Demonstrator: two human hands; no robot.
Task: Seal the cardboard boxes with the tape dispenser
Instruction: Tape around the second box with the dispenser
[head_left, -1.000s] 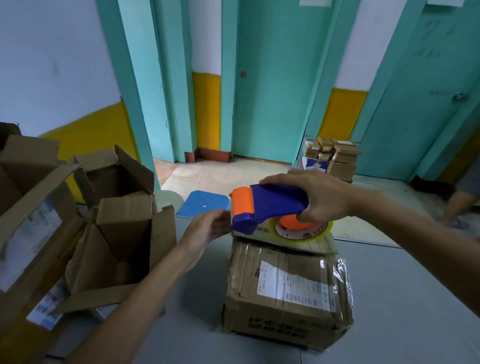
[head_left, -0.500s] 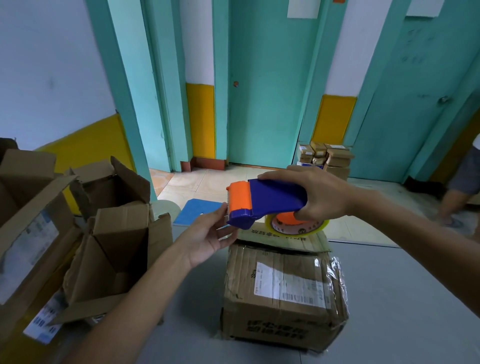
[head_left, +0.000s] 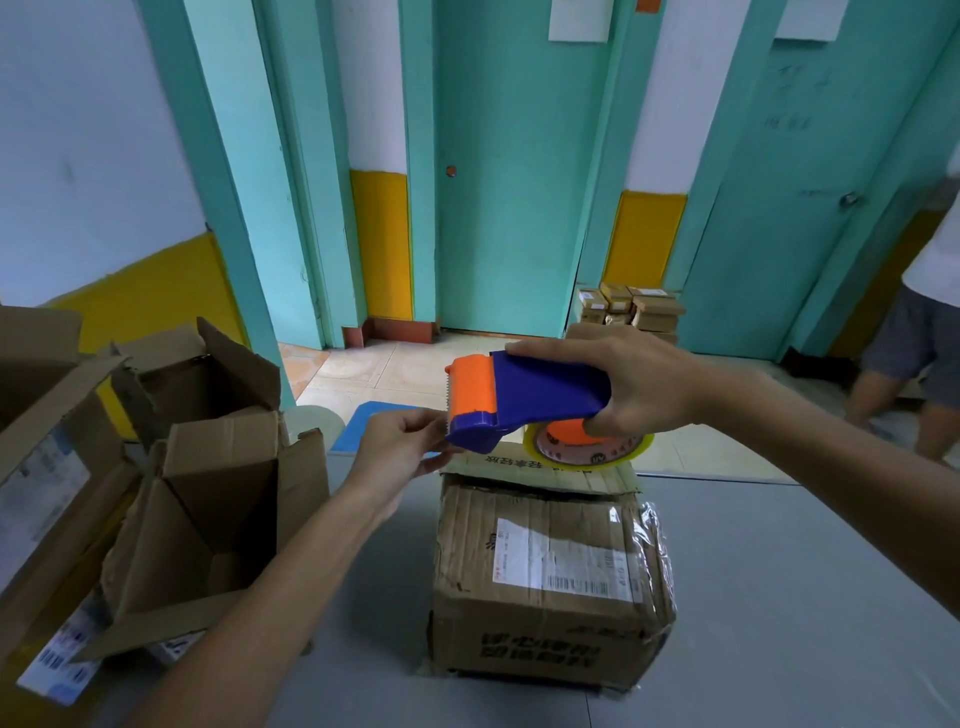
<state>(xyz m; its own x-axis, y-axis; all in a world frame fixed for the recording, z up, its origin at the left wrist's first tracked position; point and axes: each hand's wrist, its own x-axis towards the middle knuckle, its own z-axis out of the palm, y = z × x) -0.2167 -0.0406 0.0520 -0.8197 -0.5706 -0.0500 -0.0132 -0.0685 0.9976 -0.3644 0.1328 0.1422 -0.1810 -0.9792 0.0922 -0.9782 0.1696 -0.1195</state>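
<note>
Nearby: open boxes (head_left: 208, 499) left | tape dispenser (head_left: 540, 400) over labelled box (head_left: 545, 597)

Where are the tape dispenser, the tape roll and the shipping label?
tape dispenser (head_left: 543, 397): head view, blue body.
tape roll (head_left: 587, 453): head view, printed side face.
shipping label (head_left: 563, 558): head view, white middle.

Both long, thin arms (head_left: 291, 571) are bare as far as they show, and the left hand (head_left: 400, 452) and the right hand (head_left: 644, 389) are bare too.
</note>
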